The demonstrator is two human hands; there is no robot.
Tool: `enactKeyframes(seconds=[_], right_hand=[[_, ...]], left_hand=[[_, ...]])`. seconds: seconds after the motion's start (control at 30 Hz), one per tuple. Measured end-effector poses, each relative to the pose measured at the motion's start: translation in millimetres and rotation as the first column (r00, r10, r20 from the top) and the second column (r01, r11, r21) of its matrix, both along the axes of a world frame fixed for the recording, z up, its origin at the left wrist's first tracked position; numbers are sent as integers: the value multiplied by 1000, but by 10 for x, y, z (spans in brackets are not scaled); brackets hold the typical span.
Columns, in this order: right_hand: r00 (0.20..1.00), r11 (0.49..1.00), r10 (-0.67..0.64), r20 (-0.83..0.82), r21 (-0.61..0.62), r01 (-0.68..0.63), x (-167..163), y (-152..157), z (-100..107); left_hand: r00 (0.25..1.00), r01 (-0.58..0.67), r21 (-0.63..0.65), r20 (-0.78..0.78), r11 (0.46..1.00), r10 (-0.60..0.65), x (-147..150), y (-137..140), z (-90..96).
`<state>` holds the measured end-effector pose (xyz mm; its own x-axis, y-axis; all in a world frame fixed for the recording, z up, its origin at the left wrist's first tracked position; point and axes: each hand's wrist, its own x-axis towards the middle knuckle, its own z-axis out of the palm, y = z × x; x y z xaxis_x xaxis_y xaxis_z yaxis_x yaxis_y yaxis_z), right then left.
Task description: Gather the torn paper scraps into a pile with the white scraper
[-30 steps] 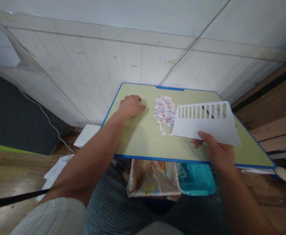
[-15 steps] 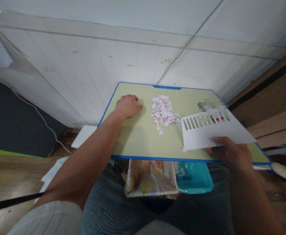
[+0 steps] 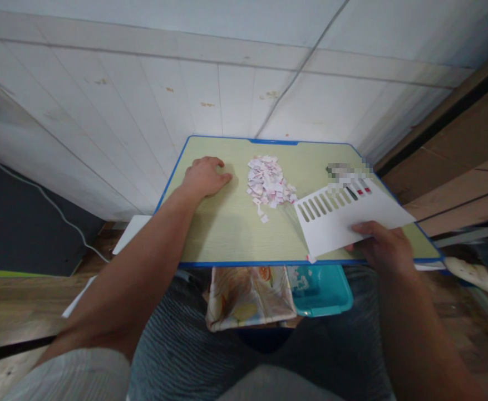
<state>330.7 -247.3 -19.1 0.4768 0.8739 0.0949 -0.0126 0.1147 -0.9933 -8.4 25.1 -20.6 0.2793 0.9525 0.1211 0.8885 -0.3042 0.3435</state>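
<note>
Head view: at the right of the heap of small white-and-pink paper scraps (image 3: pixel 269 184), the thin white rectangular slotted sheet (image 3: pixel 335 228) has rotated anticlockwise; a stray scrap (image 3: pixel 311 259) now lies at its near corner, apart from the heap. Right hand (image 3: pixel 388 245): thumb above, pinching the sheet's near edge. Left hand (image 3: pixel 204 177): left of the heap on the pale-green, blue-edged board (image 3: pixel 244 236), palm down, fingers loosely curved, thumb apart, holding nothing.

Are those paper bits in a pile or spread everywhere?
Mostly piled: the paper bits form one heap on the table; a stray lies at its near edge, by a corner of the white slotted card.
</note>
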Motion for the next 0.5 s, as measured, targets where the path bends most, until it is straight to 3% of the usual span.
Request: enactKeyframes(seconds=[0.5], right_hand=[[999,999,-40,-27,-18,39,31,9,-41]], left_hand=[[999,-6,1,-40,1000,6,8,-15,21]])
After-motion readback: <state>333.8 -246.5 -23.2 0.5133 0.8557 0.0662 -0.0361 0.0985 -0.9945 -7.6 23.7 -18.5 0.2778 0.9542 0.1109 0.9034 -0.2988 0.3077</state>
